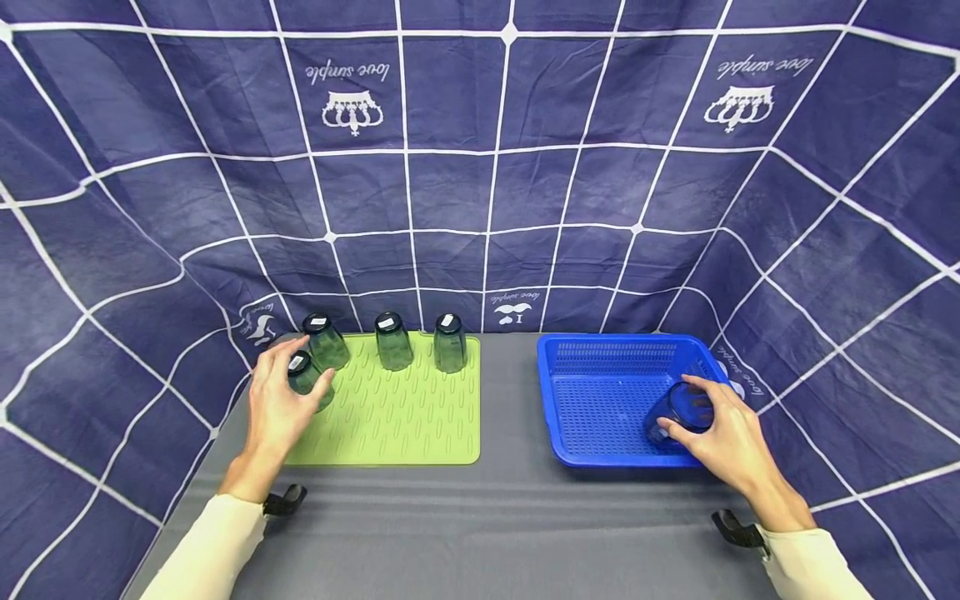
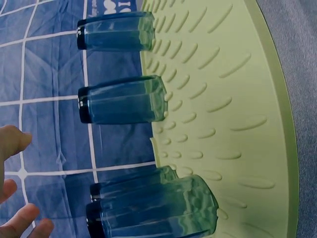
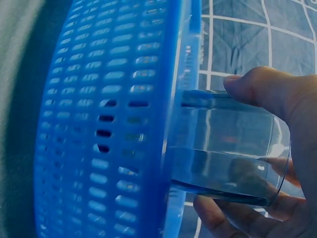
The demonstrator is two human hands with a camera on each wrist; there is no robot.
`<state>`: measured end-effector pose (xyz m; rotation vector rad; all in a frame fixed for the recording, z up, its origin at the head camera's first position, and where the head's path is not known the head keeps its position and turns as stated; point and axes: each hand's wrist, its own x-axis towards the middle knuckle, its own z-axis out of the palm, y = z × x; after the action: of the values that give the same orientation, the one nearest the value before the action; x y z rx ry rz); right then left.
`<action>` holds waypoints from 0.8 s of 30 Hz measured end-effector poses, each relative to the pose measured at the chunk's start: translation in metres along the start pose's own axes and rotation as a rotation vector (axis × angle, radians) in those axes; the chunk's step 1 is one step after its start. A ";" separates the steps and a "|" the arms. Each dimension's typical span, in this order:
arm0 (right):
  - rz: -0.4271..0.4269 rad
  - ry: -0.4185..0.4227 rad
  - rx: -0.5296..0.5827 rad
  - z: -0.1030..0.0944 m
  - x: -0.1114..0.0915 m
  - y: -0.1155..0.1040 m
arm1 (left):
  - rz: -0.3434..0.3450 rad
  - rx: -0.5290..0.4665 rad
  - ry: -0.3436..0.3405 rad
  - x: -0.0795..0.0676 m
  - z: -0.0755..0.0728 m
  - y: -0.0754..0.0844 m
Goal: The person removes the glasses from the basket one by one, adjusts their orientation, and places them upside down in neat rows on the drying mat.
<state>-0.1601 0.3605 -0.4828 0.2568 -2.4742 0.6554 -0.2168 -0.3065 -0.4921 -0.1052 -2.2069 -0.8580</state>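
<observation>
In the head view, my left hand [image 1: 279, 402] is just above an upturned tinted drinking glass [image 1: 302, 377] on the green ridged mat [image 1: 405, 429]. The left wrist view shows its fingers [image 2: 22, 220] spread and apart from that glass [image 2: 158, 208]. At the right, my right hand [image 1: 726, 437] grips another drinking glass [image 1: 678, 407] inside the blue plastic basket [image 1: 622, 461]. From the right wrist, the thumb lies on one side of this see-through glass [image 3: 228, 144] and the fingers on the other. The basket wall hides its far end.
Three more upturned glasses stand along the mat's back edge: a left one [image 1: 330, 346], a middle one [image 1: 393, 346] and a right one [image 1: 450, 348]. Grey cloth [image 1: 510, 517] covers the table. A blue checked curtain [image 1: 457, 192] rises behind and at both sides.
</observation>
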 end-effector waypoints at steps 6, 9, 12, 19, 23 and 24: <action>0.003 0.012 0.006 0.002 0.006 -0.011 | 0.018 -0.007 0.000 -0.001 0.002 0.011; 0.020 0.015 0.022 0.001 0.009 -0.019 | 0.025 -0.015 -0.002 -0.002 0.003 0.019; 0.042 0.019 0.046 0.000 0.012 -0.028 | 0.033 -0.018 -0.016 -0.002 0.005 0.029; 0.072 0.023 0.095 0.001 0.019 -0.047 | 0.086 -0.043 -0.025 -0.003 0.010 0.049; 0.067 0.025 0.112 0.003 0.022 -0.056 | 0.094 -0.050 -0.035 -0.007 0.012 0.057; 0.065 0.025 0.121 0.004 0.023 -0.059 | 0.092 -0.048 -0.040 -0.008 0.012 0.058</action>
<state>-0.1623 0.3070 -0.4497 0.2131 -2.4315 0.8320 -0.1999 -0.2527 -0.4713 -0.2477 -2.2007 -0.8646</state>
